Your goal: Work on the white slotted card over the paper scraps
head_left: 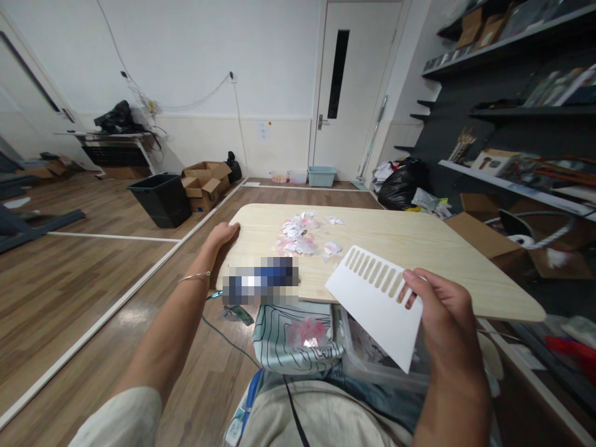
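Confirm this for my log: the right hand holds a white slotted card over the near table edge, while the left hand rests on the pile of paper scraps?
Not quite. In the head view the left hand rests on the table edge, apart from the paper scraps. The right hand does hold the white slotted card.

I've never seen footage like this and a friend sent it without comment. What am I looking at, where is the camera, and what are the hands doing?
There is no machine here: these are a person's two bare hands, filmed by one camera worn on their head, looking forward and down. That is why the arms reach in from the bottom edge.

In front of the person is a light wooden table. On it lies a loose pile of small pink and white paper scraps, with a few more pieces beside it.

The left hand rests on the table's left edge and holds nothing. The right hand pinches a white card with a row of slots cut near one edge, held above the near edge of the table.

A patch near the table's near edge is blurred out, so I cannot tell what is there.
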`<state>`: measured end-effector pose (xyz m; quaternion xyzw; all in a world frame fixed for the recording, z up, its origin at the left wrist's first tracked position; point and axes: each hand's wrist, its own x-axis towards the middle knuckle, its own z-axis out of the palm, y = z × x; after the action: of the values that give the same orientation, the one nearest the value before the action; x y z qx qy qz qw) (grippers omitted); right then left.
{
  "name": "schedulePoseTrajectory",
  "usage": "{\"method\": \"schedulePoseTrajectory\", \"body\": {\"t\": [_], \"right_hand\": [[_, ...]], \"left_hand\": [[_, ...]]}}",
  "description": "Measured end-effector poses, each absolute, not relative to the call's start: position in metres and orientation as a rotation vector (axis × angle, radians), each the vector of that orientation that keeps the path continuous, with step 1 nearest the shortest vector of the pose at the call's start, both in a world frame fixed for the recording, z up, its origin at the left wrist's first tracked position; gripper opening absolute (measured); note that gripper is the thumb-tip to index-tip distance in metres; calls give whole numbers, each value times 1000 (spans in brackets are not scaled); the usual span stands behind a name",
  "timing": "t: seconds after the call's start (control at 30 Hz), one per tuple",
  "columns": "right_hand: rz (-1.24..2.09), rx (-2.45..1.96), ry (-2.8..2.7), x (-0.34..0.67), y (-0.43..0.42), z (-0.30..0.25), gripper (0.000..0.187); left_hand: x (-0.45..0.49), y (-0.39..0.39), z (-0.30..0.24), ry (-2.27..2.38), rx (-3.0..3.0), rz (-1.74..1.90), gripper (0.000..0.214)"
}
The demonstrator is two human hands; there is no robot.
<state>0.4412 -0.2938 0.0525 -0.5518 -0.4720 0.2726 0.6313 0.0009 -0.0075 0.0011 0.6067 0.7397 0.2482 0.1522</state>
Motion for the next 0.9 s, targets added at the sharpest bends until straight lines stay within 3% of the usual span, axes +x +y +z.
{"method": "schedulePoseTrajectory", "body": {"t": [0.27, 0.9], "right_hand": [[700, -1242, -1039, 437, -296, 55, 54], [357, -1356, -1047, 447, -286, 50, 62]], "left_hand": [[8, -17, 7, 2088, 1641, 776, 57], [7, -13, 6, 2100, 1665, 750, 57]]}}
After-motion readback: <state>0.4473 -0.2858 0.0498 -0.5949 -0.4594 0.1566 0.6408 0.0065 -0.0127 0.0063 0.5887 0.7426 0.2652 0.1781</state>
